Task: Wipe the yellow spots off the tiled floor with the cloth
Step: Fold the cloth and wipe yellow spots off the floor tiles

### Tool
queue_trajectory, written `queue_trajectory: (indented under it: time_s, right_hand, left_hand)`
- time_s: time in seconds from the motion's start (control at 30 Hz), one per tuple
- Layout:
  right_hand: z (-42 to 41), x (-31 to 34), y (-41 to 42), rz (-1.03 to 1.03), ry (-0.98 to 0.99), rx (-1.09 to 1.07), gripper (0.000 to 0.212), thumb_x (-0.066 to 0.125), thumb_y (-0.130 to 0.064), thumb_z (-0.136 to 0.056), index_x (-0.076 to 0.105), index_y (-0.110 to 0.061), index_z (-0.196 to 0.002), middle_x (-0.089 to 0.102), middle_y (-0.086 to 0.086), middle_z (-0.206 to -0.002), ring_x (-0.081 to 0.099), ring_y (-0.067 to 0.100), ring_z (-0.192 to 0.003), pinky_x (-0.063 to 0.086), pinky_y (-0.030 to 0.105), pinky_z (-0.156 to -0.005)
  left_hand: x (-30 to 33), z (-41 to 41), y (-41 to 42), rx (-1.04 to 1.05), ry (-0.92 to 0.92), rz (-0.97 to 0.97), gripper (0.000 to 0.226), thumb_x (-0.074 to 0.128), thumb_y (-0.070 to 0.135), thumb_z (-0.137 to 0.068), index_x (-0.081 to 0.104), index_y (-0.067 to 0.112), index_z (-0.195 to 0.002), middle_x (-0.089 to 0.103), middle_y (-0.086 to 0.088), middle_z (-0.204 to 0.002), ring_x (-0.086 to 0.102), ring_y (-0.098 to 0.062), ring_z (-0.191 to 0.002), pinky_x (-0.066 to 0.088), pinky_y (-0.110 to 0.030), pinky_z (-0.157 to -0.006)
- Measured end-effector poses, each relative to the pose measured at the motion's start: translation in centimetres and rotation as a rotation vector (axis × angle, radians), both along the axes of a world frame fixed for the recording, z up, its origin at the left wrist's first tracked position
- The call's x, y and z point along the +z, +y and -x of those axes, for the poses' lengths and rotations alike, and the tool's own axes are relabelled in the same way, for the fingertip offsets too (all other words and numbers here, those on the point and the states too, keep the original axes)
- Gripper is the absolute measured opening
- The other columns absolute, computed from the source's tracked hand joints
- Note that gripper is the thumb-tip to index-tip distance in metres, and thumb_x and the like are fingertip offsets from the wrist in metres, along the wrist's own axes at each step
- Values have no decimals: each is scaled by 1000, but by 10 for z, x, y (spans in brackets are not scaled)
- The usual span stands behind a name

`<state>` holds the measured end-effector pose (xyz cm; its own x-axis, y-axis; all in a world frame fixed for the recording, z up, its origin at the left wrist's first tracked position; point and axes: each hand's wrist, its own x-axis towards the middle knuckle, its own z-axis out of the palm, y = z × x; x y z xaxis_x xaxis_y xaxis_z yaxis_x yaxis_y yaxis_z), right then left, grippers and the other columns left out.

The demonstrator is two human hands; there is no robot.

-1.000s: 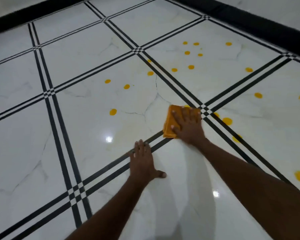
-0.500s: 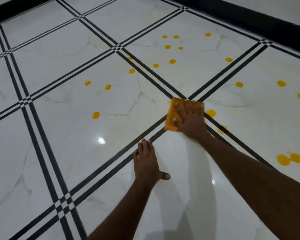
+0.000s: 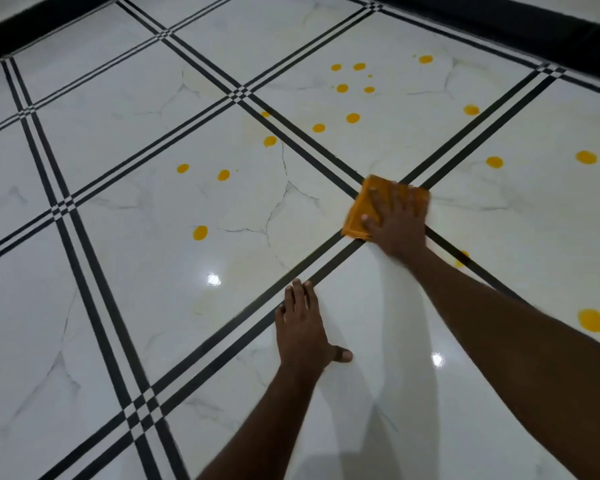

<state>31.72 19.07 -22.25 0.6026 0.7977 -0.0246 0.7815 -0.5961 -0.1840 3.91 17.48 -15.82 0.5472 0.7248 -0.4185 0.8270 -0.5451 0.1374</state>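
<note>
- The right hand (image 3: 397,225) lay spread flat on the orange cloth (image 3: 355,216); the left hand (image 3: 300,329) pressed flat on the glossy tile.
- Pushing onward risked smearing the yellow spot (image 3: 462,258) just right of that wrist.

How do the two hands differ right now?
The right hand lies flat on the folded orange cloth at the black grout-line crossing; the left hand rests bare on the white marble-look tile. The right is blurred and farther out, the left sharp and nearer. Both have straight fingers, palms down.
</note>
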Motion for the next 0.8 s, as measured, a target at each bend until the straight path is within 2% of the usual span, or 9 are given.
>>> queue_trajectory:
  time_s: [0.07, 0.13, 0.23, 0.33, 0.4, 0.53, 0.63, 0.7, 0.8]
  right_hand:
    - [-10, 9, -37, -70, 35, -206, 74, 24, -64, -99, 26, -24, -161, 29, 24, -163, 24, 52, -149, 10, 74, -118]
    - [27, 19, -73, -77, 69, -276, 76, 27, -63, -96, 21, -25, -162, 25, 23, -165, 19, 52, -151, 7, 73, -119]
    - [107, 15, -84, -46, 48, -8, 76, 31, -61, -97, 14, -28, -163, 17, 19, -168, 12, 49, -154, 0, 67, -121]
    - [93, 10, -44, -1, 28, 275, 76, 14, -70, -97, 15, -32, -163, 17, 16, -169, 14, 46, -154, 3, 67, -122]
    - [59, 10, -27, 33, 22, 228, 80, 7, -72, -95, 19, -30, -162, 22, 19, -167, 18, 47, -153, 8, 70, -120]
    - [54, 9, -34, -25, 24, 10, 75, 27, -61, -95, 21, -27, -162, 22, 25, -165, 18, 54, -150, 6, 74, -117]
    - [110, 7, -26, -16, 39, 293, 76, 23, -63, -94, 18, -29, -162, 17, 23, -167, 14, 53, -152, 6, 74, -118]
    - [126, 4, -22, 6, 1, 481, 76, 19, -68, -95, 14, -34, -162, 13, 17, -170, 8, 48, -155, 4, 70, -121]
    - [90, 7, -36, 20, -3, 397, 75, 19, -69, -96, 7, -38, -162, 10, 11, -171, 6, 43, -156, 2, 65, -123]
  left_hand:
    - [2, -1, 2, 7, -15, 14, 150, 81, 69, -57, -17, 11, -156, -18, -12, -165, -14, -28, -153, 2, -45, -123]
    - [4, -2, 1, 9, -28, 21, 150, 82, 68, -57, -15, 11, -157, -17, -12, -165, -14, -28, -153, 1, -44, -123]
    - [9, 0, -1, 14, -41, 25, 148, 81, 68, -59, -14, 10, -157, -16, -12, -166, -14, -27, -153, 0, -45, -123]
    - [8, 4, 0, 20, -93, 30, 146, 79, 70, -58, -10, 12, -158, -14, -9, -166, -14, -24, -153, 0, -44, -123]
    - [8, 11, -2, 46, -120, 37, 148, 78, 73, -57, -11, 12, -158, -16, -8, -166, -15, -24, -153, -2, -43, -123]
    - [5, 26, -13, 261, -178, 16, 157, 67, 89, -47, -15, 13, -157, -25, -11, -163, -23, -28, -151, -8, -45, -123]
    - [4, 31, -13, 297, -174, 29, 161, 49, 100, -36, -16, 16, -157, -24, -12, -163, -25, -28, -150, -12, -46, -120]
    - [4, 30, -11, 293, -156, 42, 159, 56, 98, -40, -16, 17, -157, -23, -12, -164, -24, -29, -150, -11, -48, -120]
    - [-3, 32, -8, 280, -143, 14, 155, 65, 91, -47, -14, 16, -158, -22, -13, -164, -20, -30, -151, -7, -50, -121]
